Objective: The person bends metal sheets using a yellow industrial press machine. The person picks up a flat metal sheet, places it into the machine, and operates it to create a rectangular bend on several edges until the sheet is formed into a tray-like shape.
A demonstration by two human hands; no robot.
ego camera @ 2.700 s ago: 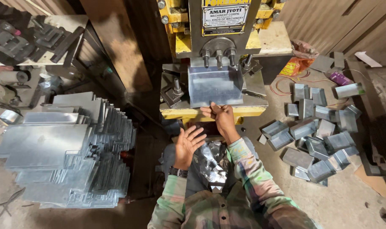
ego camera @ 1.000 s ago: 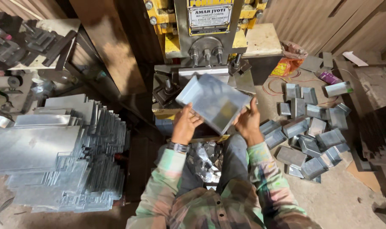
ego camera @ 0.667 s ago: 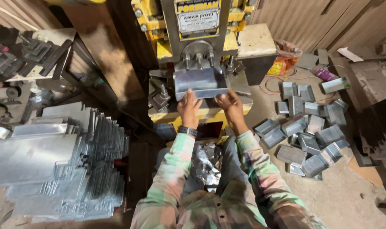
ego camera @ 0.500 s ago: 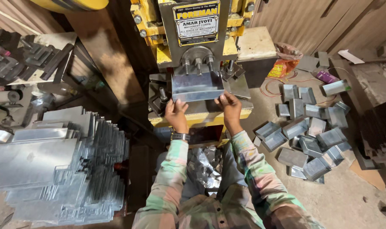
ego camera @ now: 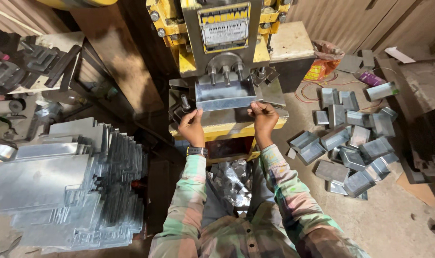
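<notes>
Both hands, left hand (ego camera: 192, 128) and right hand (ego camera: 264, 117), pinch the front corners of the bent metal tray (ego camera: 224, 93), seating it squarely under the yellow press (ego camera: 217, 38) punches, fingers closed on its rim.

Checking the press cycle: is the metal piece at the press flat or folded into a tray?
Folded. The metal piece shows raised side walls around a sunken floor, with the left hand and right hand at its front corners.
</notes>
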